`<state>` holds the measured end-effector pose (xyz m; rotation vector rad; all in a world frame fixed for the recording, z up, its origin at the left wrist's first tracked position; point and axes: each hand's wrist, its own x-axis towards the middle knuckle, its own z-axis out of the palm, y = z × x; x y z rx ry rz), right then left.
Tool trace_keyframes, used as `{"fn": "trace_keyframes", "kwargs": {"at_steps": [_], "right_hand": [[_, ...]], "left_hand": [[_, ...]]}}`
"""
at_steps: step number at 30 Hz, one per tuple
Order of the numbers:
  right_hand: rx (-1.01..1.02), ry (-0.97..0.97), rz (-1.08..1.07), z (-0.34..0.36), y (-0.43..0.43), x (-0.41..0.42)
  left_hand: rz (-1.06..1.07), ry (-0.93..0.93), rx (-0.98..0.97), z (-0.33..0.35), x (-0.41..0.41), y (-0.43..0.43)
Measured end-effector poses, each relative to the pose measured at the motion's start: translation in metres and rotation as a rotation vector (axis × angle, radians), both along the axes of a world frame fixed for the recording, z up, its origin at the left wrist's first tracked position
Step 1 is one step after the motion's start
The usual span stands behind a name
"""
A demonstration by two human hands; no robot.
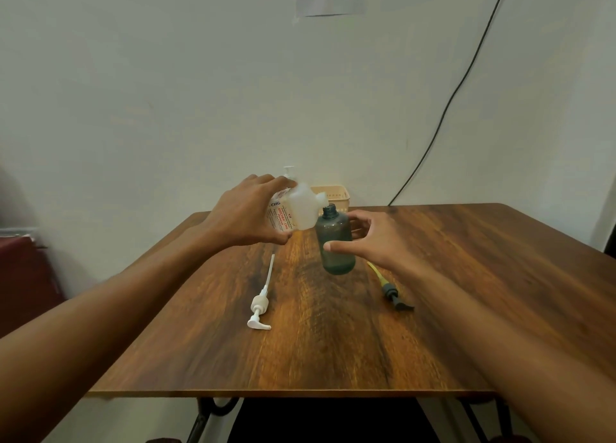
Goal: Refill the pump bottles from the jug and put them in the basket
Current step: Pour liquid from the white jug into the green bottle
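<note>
Left hand: the left hand (248, 210), left of the frame's centre, is clenched around the translucent white plastic jug with red label lettering (295, 210), thumb underneath and fingers over the top.
Jug: tipped to the right, its open spout just above and to the left of the grey bottle's mouth; whether liquid is flowing cannot be told.
Right hand: the right hand (373, 239), just right of centre, grasps the smoky grey translucent plastic bottle (335, 242), thumb across its front and fingers curled behind it.
Grey bottle: stands upright on the table at the frame's centre, neck open with no pump fitted, a darker band near its base.
White pump head: the white plastic pump head with its long dip tube (261, 301) lies flat on the table, lower left of the grey bottle, nozzle toward the near edge.
Grey pump head: the dark grey pump head with a yellow dip tube (393, 291) lies flat, lower right of the bottle, partly under the right wrist.
Basket: the beige plastic slotted basket (336, 195) sits at the table's far edge against the wall, behind the jug.
Second bottle: a white pump top (289, 170) shows above the left hand's fingers; its body is hidden.
Table: the dark wood-grain table (466, 292) fills the lower half of the frame.
</note>
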<state>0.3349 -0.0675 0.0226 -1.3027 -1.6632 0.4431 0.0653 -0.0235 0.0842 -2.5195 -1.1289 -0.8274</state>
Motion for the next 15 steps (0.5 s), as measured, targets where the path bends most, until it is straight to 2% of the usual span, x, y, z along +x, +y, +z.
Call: {"fn": "trace_keyframes", "kwargs": {"at_steps": [15], "right_hand": [[0.0, -0.002, -0.023, 0.0, 0.001, 0.002]], "left_hand": [[0.02, 0.079, 0.054, 0.013, -0.002, -0.002]]}}
